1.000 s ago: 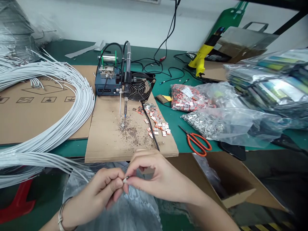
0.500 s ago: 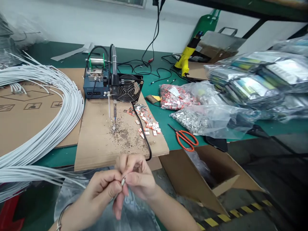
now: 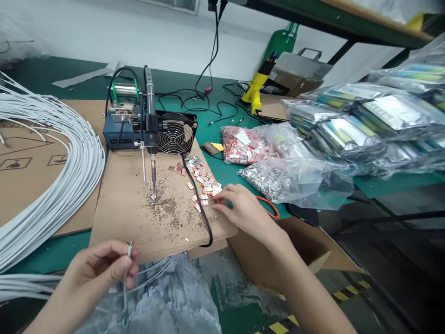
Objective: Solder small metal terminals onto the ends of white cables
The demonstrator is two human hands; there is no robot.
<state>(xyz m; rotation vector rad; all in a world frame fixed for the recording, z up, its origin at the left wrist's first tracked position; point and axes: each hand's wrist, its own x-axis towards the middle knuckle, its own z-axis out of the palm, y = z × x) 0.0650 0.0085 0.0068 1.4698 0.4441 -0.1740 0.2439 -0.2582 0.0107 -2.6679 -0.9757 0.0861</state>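
My left hand (image 3: 95, 273) pinches a light grey cable (image 3: 125, 290) just below its stripped end, where short thin wires stick up. The rest of the cable hangs down over my lap. My right hand (image 3: 245, 211) reaches over the right edge of the cardboard sheet (image 3: 121, 204). Its thumb and index finger are apart, beside the scattered small orange-and-white connector pieces (image 3: 210, 189). Whether a fingertip touches a piece is hard to make out. A soldering iron (image 3: 153, 167) points straight down in its stand over a patch of solder crumbs.
A blue solder feeder (image 3: 121, 132) and a black fan (image 3: 176, 135) stand behind the sheet. Coiled cables (image 3: 83, 171) lie left. Bags of red parts (image 3: 245, 146) and metal parts (image 3: 267, 178), orange-handled scissors (image 3: 273, 208) and an open carton (image 3: 257, 260) are right.
My hands have parted. The right one let go of the cable end and moved up and right to the connector pieces, while the left moved left with the cable. The view has shifted slightly.
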